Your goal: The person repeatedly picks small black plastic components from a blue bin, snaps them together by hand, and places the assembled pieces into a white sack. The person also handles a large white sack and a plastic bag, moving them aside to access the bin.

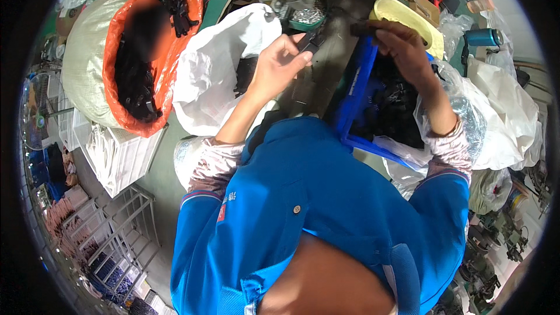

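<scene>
Between our left hand (281, 64) and the blue crate (351, 106), we can pass along a strip of dark work surface (332, 49). A white bag (204, 64) blocks us to the left, the yellow tub (385, 9) stands just beyond our right hand (403, 51), and plastic bags (499, 102) crowd the right forearm's outer side.

Left hand (279, 65): black plastic part (313, 41) gripped between thumb and fingers. Right hand (405, 49): dark piece (363, 28) pinched at the fingertips, over the far end of a blue crate (354, 90) containing loose black components (388, 102). Yellow tub (402, 7) just beyond the right hand. White bag (201, 79), open-mouthed, beside the left hand. Farther left: pale sack (86, 61) with orange liner (109, 67), containing similar black components; white basket (131, 166) adjacent.
</scene>
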Tool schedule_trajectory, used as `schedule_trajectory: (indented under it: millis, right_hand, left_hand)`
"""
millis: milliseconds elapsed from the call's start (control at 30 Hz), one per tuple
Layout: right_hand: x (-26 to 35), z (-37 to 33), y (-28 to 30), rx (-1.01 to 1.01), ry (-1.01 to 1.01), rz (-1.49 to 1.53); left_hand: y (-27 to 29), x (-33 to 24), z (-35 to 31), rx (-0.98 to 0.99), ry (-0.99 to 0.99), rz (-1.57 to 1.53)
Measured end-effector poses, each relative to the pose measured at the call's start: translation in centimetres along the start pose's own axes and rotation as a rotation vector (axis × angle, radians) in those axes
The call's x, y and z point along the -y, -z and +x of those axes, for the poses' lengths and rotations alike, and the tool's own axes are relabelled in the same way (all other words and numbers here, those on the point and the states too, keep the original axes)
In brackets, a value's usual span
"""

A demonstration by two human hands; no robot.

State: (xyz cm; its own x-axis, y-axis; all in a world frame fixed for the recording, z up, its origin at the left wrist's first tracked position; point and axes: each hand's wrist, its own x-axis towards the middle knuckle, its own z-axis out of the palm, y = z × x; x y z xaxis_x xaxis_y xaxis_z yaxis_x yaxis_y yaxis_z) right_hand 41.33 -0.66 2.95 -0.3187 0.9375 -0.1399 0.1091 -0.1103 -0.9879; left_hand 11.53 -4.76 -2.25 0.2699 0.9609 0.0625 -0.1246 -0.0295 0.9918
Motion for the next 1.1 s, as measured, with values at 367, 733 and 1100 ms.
schedule_trajectory:
  millis: [367,733,1100]
  right_hand:
    - [0.2,1.5,-12.1,-0.081,0.011,-0.041]
    - [0.3,4.1,-15.5,-0.082,0.188,-0.231]
    - [0.2,6.1,-17.6,-0.211,0.349,-0.299]
  left_hand:
    - [6.5,0.0,-0.9,0.019,-0.148,0.199]
    - [10.7,-2.0,0.8,0.137,-0.301,0.505]
    - [14.0,-4.5,5.5,0.332,-0.543,0.881]
